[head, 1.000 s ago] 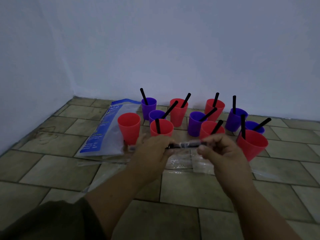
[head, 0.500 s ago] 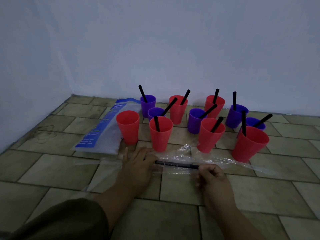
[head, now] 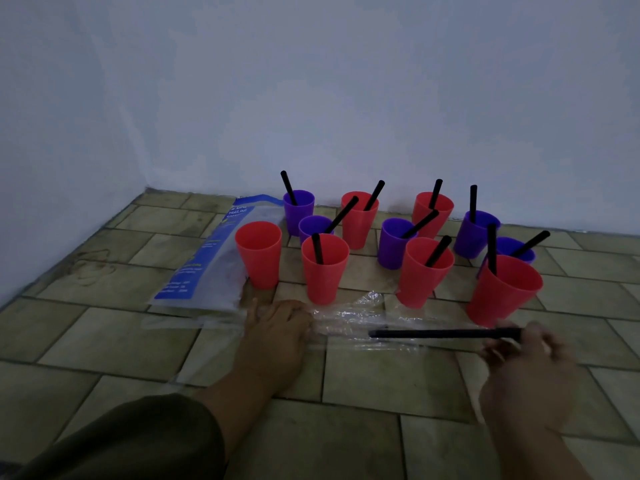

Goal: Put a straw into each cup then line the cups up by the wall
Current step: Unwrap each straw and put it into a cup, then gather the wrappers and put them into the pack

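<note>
Since half a second ago, my right hand (head: 526,362) has swung out to the right, drawing the black straw (head: 445,333) most of the way clear of the clear plastic wrapper (head: 349,318); my left hand (head: 277,327) has stayed where it was on the floor.

From my head camera: my left hand lies palm down, fingers bent onto the near end of the wrapper and pressing it against the tiled floor (head: 363,382). My right hand is blurred, but its fingertips are pinched on the right end of the straw, which lies nearly level just above the floor, its left end still over the wrapper. A dark sleeve (head: 131,441) covers my left forearm.

Beyond my hands, ten cups stand in a loose cluster, not in a line. An empty red cup (head: 259,252) stands at the left, on the edge of a blue-and-clear plastic bag (head: 204,265) lying flat on the tiles. To its right, across the front, are three more red cups, each with a black straw: one (head: 323,268) just beyond my left hand, one (head: 423,271) in the middle, and one (head: 502,289) tilted at the right, close to the straw I hold. Behind them stand four purple cups and two red cups, each with a straw leaning in it; the back ones are near the pale wall (head: 346,98).
</note>
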